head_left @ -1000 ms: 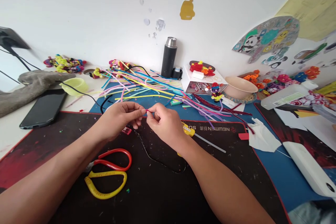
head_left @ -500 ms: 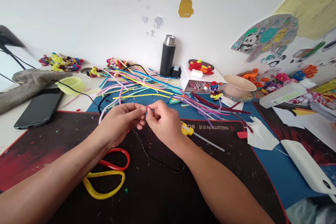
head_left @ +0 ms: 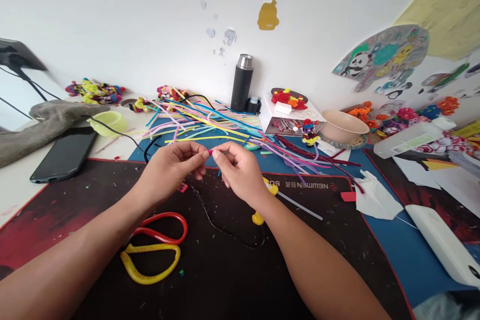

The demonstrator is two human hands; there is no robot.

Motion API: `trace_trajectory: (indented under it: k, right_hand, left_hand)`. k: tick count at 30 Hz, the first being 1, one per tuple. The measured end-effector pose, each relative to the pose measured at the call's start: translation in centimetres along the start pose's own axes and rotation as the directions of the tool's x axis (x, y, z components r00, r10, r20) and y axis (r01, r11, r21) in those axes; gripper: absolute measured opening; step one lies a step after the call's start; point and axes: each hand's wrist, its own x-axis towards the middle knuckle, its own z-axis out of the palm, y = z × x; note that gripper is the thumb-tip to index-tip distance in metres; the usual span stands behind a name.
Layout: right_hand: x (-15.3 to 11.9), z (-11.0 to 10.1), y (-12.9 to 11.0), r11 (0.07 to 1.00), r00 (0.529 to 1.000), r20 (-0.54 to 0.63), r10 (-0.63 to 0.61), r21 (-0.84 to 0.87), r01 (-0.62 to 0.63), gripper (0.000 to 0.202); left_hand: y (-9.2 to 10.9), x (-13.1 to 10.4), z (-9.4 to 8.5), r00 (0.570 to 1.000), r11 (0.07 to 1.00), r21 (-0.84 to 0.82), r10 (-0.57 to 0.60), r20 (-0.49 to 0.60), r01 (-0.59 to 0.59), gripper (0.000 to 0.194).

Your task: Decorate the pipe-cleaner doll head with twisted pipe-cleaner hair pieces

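Black, red-edged mat lies before a white wall.

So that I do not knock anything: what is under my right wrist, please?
A yellow glue gun, partly visible, with a pale stick; the right wrist hides the rest.

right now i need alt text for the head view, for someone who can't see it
Two hands, left and right, pinch a tiny pink piece between them over a black mat. Red-and-yellow-handled scissors lie nearer the viewer; behind are colourful pipe cleaners and a dark flask by the wall.
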Motion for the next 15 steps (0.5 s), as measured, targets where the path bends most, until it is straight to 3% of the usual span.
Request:
trace_trajectory:
  k: [5,15]
  right_hand:
    - [0.30,-0.36,-0.26,0.973,0.990,0.111,0.091,0.200,-0.112,0.038]
    - [0.55,-0.14,0.25,0.899,0.966,0.177,0.190,0.365,-0.243,0.047]
  left_hand:
    - [0.12,0.16,-0.60,0.999,1.000,0.008,0.029,0.042,-0.029,0.049]
    - [-0.24,0.24,-0.84,0.997,0.999,-0.036,0.013,0.076,-0.010,0.052]
